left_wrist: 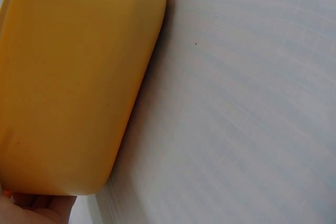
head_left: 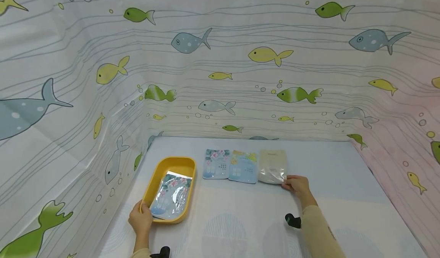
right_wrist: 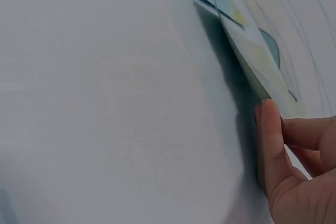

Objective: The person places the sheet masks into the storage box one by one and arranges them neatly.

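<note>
On the table's left side, my left hand (head_left: 141, 216) grips the near-left rim of a yellow tray (head_left: 176, 159). A shiny blue packet with pink flowers (head_left: 172, 195) lies inside it. The left wrist view shows the tray's outer wall (left_wrist: 79, 87) with my fingers under its lower end. At right, my right hand (head_left: 298, 185) pinches the lower right corner of a flat beige packet (head_left: 272, 165). In the right wrist view this packet (right_wrist: 252, 61) is seen edge-on, its held corner tilted up off the table between thumb and fingers.
Left of the beige packet, a blue packet with yellow flowers (head_left: 243, 167) and a pink-flowered packet (head_left: 216, 164) lie side by side. A fish-patterned sheet (head_left: 247, 82) walls in the white table (head_left: 240, 208) at the back and sides. Black wrist-camera parts (head_left: 293, 220) sit by both wrists.
</note>
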Demonstrator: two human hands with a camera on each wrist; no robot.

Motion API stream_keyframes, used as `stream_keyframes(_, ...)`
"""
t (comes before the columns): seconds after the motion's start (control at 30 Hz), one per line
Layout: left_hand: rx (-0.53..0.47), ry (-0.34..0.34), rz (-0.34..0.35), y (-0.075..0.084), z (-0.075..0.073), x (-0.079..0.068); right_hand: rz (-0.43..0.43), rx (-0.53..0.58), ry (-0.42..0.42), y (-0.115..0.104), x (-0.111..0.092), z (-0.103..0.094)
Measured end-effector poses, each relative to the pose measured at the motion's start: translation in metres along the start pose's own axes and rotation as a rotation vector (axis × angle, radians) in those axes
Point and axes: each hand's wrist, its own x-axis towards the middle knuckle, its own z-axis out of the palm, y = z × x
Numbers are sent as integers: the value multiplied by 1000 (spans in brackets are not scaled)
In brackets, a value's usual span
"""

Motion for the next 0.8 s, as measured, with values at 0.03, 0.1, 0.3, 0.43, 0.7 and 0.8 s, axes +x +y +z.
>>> stream_keyframes(0.03,0,-1,1,0,0,0,-4,5,0,1,-1,0)
stream_keyframes(0.1,0,-2,2,0,0,0,-9,13,-5,0,-3,-1)
stream_keyframes(0.3,3,9,9,0,0,0,-60,17,-26,-1,-11,-2)
stream_keyframes(0.43,10,24,24,-1,0,0,-106,-8,-23,-5,-16,0)
stream_keyframes(0.7,11,33,44,-1,0,1,-137,3,-49,-14,-25,4)
stream_keyframes(0.8,16,39,57,-1,0,0,-140,5,-66,-17,-30,6)
